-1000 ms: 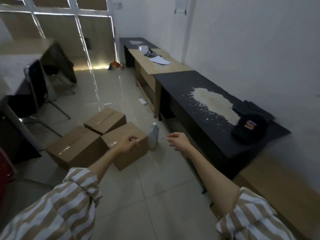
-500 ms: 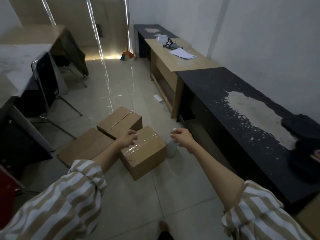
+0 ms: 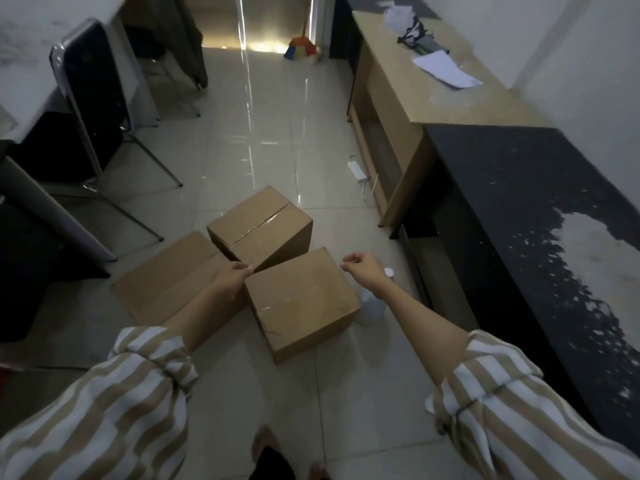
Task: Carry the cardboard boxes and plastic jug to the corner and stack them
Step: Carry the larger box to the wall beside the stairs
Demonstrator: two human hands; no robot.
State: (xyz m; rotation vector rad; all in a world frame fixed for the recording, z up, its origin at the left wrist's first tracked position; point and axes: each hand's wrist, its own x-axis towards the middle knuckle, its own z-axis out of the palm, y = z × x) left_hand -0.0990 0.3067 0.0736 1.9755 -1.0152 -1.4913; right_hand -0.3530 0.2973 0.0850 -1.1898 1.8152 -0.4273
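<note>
We stand closer over the boxes now, our left hand [image 3: 232, 279] beside the nearest box [image 3: 300, 299], our right hand [image 3: 362, 271] above the jug [image 3: 373, 308], hiding more of it.

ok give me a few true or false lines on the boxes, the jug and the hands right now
1. Three cardboard boxes sit on the floor: nearest box, far box, left box. True.
2. The boxes are already stacked. False: each rests on the floor beside the others.
3. The right hand grips the jug. False: it holds nothing; the jug stands on the floor under the forearm.
4. The jug stands right of the nearest box. True.
5. The left hand carries a box. False: it hangs over the boxes, holding nothing.
</note>
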